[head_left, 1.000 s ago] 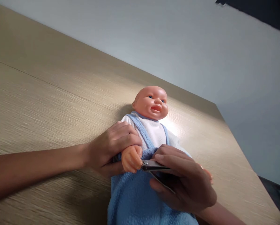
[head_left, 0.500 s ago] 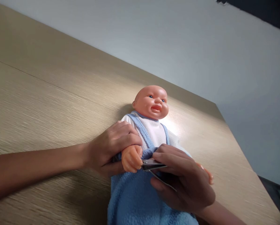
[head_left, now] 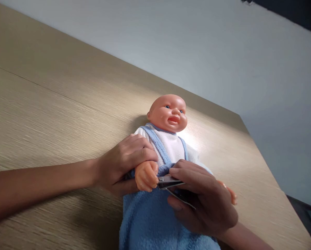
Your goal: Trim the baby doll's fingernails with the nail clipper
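Note:
A baby doll (head_left: pixel 168 113) in a white top and blue fleece overalls lies face up. My left hand (head_left: pixel 126 161) is wrapped round the doll's arm, just behind its orange plastic hand (head_left: pixel 146 176), which pokes out between my thumb and fingers. In my right hand (head_left: pixel 206 198) is a metal nail clipper (head_left: pixel 168 181), held over the doll's belly between thumb and fingers. The clipper's jaws are at the fingertips of the doll's hand; whether they grip a finger I cannot tell. Past my right hand shows the doll's other hand (head_left: pixel 229 193).
Beneath the doll is a light wood-grain table (head_left: pixel 67 114) with a thin seam across it. A pale wall (head_left: pixel 209 52) rises behind. The table's right edge slants down to the lower right, where a dark object (head_left: pixel 303 211) stands beyond it.
The lever of the clipper and my right thumb have shifted very slightly. My left hand and the doll look unchanged.

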Tool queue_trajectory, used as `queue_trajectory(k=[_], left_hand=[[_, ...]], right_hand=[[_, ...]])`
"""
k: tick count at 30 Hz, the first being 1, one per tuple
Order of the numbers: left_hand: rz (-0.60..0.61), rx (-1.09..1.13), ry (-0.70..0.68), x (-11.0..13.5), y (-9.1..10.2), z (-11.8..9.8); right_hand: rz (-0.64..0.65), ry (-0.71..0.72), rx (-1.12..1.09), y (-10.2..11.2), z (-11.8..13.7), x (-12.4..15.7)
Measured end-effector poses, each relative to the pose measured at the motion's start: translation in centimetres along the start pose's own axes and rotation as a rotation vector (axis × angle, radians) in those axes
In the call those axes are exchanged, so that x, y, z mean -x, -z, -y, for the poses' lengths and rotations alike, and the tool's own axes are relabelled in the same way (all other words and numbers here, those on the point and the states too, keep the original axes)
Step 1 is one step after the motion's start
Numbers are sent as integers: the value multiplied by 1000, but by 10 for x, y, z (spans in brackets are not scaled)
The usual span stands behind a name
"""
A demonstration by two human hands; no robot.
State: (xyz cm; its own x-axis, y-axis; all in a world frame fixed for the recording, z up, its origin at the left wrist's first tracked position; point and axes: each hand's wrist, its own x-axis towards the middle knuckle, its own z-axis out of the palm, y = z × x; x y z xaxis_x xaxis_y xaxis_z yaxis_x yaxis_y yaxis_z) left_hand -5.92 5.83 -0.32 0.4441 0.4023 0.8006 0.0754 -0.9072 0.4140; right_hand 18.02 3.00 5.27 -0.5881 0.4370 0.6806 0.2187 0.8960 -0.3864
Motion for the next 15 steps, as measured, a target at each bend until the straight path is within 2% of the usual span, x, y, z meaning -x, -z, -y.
queue_trajectory(k=[7,15], left_hand=[[7,-10,7,2,-1,0],[7,-4,11,1,-1,-1]], right_hand=[[41,16,-72,3,-5,0],[3,28,-61,1,-5,-2]])
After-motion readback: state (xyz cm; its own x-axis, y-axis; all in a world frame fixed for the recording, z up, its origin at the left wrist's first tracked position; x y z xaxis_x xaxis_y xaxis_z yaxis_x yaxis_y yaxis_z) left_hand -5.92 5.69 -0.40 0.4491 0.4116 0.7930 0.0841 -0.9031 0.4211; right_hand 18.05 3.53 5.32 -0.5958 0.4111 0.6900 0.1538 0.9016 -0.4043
